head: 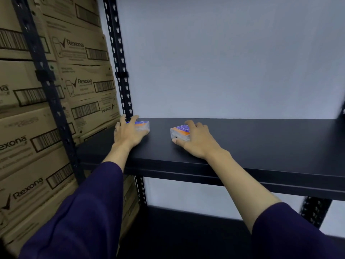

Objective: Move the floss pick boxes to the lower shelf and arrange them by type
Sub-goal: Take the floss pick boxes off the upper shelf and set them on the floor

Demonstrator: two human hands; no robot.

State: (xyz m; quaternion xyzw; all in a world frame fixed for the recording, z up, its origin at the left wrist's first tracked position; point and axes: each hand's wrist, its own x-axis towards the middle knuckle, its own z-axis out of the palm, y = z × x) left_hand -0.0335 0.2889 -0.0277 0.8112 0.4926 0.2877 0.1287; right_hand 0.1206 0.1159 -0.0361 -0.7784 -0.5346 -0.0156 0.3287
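Two small clear floss pick boxes with orange and purple labels lie on a black upper shelf point(261, 146). My left hand point(127, 134) lies over the left box point(144, 126) near the shelf's back left corner, fingers wrapped on it. My right hand point(197, 141) grips the second box point(179, 132) near the middle of the shelf, thumb on its front side. Below the board a lower shelf point(186, 236) shows, dark and partly hidden by my arms.
Stacked brown Rexona cartons point(37, 128) fill the neighbouring rack on the left. Black perforated uprights point(119, 62) stand at the shelf's left corner, another post point(315, 212) at the right. A pale wall point(224, 62) lies behind the rack.
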